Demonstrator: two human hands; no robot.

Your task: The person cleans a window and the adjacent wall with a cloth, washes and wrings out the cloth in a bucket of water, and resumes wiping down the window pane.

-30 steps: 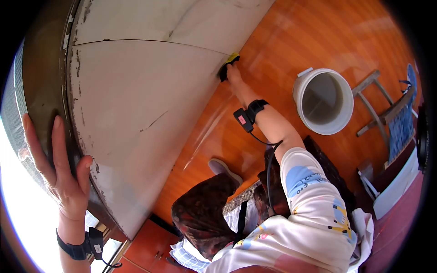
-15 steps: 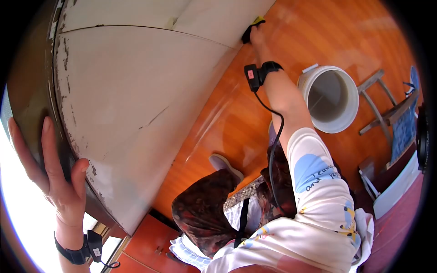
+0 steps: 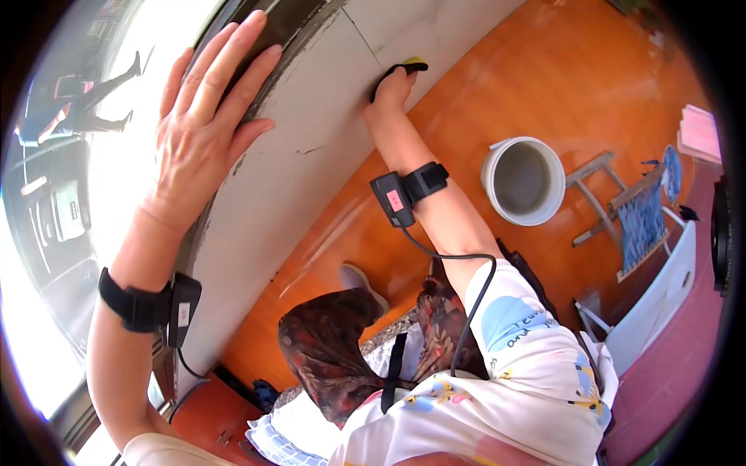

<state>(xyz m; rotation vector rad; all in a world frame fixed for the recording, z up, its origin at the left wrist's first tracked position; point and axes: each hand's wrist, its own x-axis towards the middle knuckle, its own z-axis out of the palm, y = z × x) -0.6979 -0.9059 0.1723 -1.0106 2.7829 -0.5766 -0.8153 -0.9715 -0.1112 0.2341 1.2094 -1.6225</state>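
Holds a black-and-yellow cloth-like pad (image 3: pixel 418 67) against the off-white, scuffed wall panel (image 3: pixel 272 179) in the right hand (image 3: pixel 391 93), near the panel's lower edge. Closed over the pad, fingers mostly hidden behind the hand; cannot tell how firmly. Probably laid along the panel this way to keep the pad's face in contact with the surface. Up and across from that grip, spreads the left hand (image 3: pixel 194 140) open and empty at the dark ledge (image 3: pixel 299 23) beside bright window glass (image 3: pixel 109 116), likely for steadiness during the low reach. To the other side of the right grip, down on the glossy orange floor (image 3: pixel 466 101), within likely arm's reach, see a round white plastic bucket (image 3: pixel 557 182) of murky grey liquid (image 3: pixel 522 180). Farther out, just past the bucket, find a wooden-framed stool with a blue woven seat (image 3: pixel 643 225).
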